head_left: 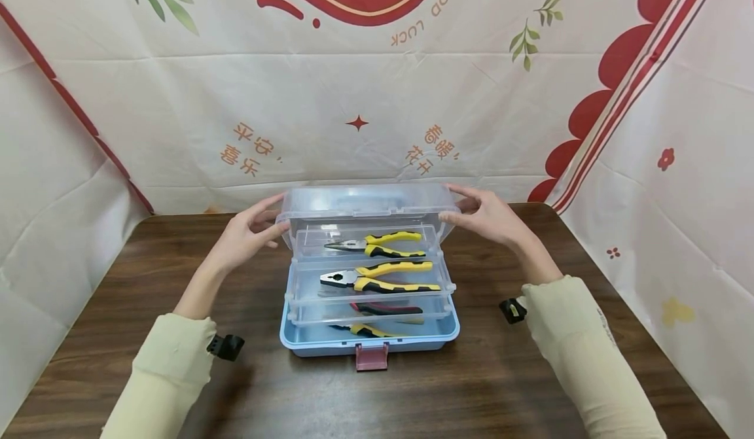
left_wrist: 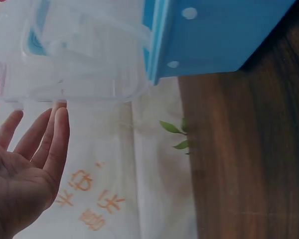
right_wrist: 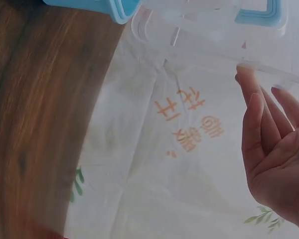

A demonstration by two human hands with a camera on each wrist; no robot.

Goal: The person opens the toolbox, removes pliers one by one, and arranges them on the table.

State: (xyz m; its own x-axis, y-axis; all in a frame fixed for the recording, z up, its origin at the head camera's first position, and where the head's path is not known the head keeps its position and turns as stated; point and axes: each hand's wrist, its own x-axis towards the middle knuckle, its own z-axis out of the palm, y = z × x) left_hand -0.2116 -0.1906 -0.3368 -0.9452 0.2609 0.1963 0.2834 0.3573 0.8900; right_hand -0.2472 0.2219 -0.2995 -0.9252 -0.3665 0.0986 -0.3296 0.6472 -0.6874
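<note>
A blue toolbox (head_left: 306, 346) with a clear, domed lid (head_left: 368, 197) stands on the table, its lid raised and tilted at the back. My left hand (head_left: 244, 233) holds the lid's left end, thumb near the front edge and fingers farther back. At the other end, my right hand (head_left: 485, 213) holds the lid in the same way. Long-nose pliers (head_left: 377, 244) lie in the upper clear tray, and combination pliers (head_left: 383, 277) in the tray below. Partly hidden beneath the trays are a red-and-black handled tool (head_left: 385, 309) and a yellow-and-black handled tool (head_left: 365, 330).
A pink latch (head_left: 371, 357) hangs down at the toolbox's front. The dark wooden table (head_left: 235, 393) extends around the box. Right behind it rises a printed white cloth (head_left: 294, 99), with further cloth at both sides.
</note>
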